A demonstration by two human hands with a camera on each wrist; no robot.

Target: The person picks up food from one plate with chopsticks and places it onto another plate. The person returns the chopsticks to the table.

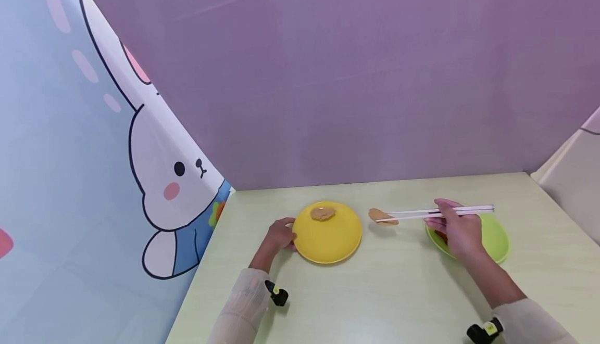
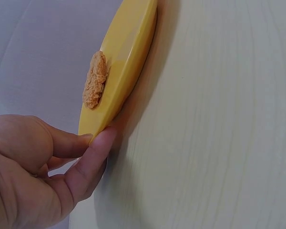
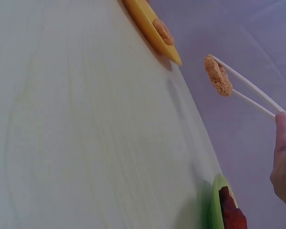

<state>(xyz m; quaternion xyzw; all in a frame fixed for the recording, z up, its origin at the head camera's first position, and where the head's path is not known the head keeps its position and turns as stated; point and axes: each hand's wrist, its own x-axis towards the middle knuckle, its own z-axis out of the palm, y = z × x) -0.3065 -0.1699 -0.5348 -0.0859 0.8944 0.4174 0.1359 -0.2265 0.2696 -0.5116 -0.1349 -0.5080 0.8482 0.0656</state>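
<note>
My left hand (image 1: 281, 234) pinches the left rim of a yellow plate (image 1: 328, 242), thumb on top and fingers at the edge, as the left wrist view shows. On that plate lies a piece of fried chicken (image 2: 95, 80), brown and crumb-coated. My right hand (image 1: 461, 229) grips a pair of white chopsticks (image 1: 426, 214). Their tips hold a second piece of fried chicken (image 3: 218, 75) in the air, to the right of the yellow plate. Below the right hand stands a green plate (image 1: 495, 237), partly covered by it, bearing dark red food (image 3: 231, 212).
Both plates stand on a pale wood-grain table (image 1: 375, 302). A purple cloth wall (image 1: 365, 84) rises behind the table's far edge. To the left hangs a blue panel with a cartoon rabbit (image 1: 173, 177). A whitish panel (image 1: 572, 182) stands at the right.
</note>
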